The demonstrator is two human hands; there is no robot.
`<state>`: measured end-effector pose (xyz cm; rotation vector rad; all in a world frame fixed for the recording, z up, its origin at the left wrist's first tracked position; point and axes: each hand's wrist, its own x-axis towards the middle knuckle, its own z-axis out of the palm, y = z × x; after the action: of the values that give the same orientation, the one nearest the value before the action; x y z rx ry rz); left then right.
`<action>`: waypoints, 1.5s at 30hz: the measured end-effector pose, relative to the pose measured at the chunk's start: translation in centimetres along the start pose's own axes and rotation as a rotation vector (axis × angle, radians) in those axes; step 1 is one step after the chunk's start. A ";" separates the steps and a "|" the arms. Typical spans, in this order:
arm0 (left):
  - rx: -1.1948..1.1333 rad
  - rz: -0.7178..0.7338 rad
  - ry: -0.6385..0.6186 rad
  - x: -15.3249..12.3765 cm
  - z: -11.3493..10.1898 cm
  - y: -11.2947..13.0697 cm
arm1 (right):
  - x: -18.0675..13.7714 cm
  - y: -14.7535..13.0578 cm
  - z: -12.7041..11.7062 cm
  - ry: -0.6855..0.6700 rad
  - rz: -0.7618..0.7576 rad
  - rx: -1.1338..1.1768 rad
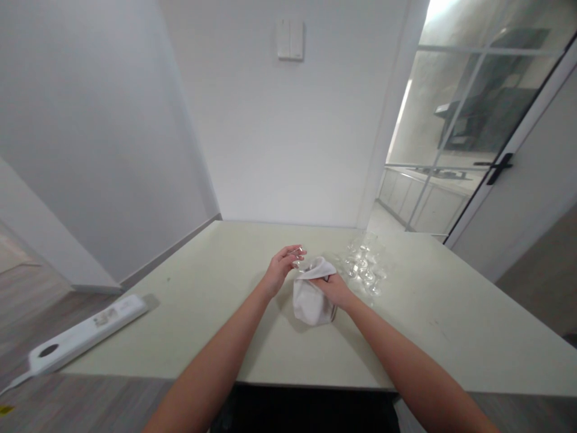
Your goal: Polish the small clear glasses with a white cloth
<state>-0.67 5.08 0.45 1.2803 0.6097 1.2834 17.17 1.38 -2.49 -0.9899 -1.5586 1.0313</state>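
My left hand is curled around the rim of a clear glass above the middle of the pale table. My right hand grips a white cloth that wraps the lower part of the glass and hangs down to the tabletop. The two hands are close together, with the cloth between them. Most of the glass is hidden by the cloth.
Several clear glasses stand in a cluster just right of my hands. A white power strip lies over the table's left front corner. White walls rise beyond the table, and a glass door stands at the right.
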 end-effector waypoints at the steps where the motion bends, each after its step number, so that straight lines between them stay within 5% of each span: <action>1: -0.015 -0.010 -0.018 0.0 0.0 -0.1 | 0.1 0.1 -0.1 -0.001 -0.011 -0.004; 7: 0.072 0.009 -0.012 -0.1 -0.1 -1.0 | 0.1 0.9 0.0 -0.040 0.002 0.026; 12: -0.113 -0.068 -0.189 -0.3 -0.5 -0.7 | -0.7 0.5 0.2 -0.108 0.218 0.302; 18: -0.003 -0.131 -0.201 -0.4 -0.1 -1.4 | -0.4 0.8 0.6 -0.034 0.072 0.178; 23: 0.088 -0.116 -0.079 -0.3 0.7 -1.4 | 0.1 1.5 0.7 0.046 0.079 0.141; 29: -0.076 -0.001 0.233 0.3 0.5 -0.9 | 0.9 1.4 0.0 0.311 0.121 0.194; 33: -0.268 0.073 0.305 0.7 -0.3 -0.7 | 0.9 1.3 -0.3 0.250 0.236 0.304; 37: -0.261 0.043 0.176 0.4 -0.4 -0.5 | 0.6 1.7 0.8 -0.009 0.264 0.495; 41: -0.128 -0.052 -0.051 -0.4 0.4 -0.4 | 0.4 2.3 1.3 0.074 0.277 0.399; 45: -0.042 -0.060 -0.124 -0.7 0.9 -0.1 | 0.3 2.5 0.9 0.135 0.310 0.314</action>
<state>0.01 4.14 0.34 1.2872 0.5274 1.1527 16.55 2.31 -4.95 -1.0737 -1.1109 1.3469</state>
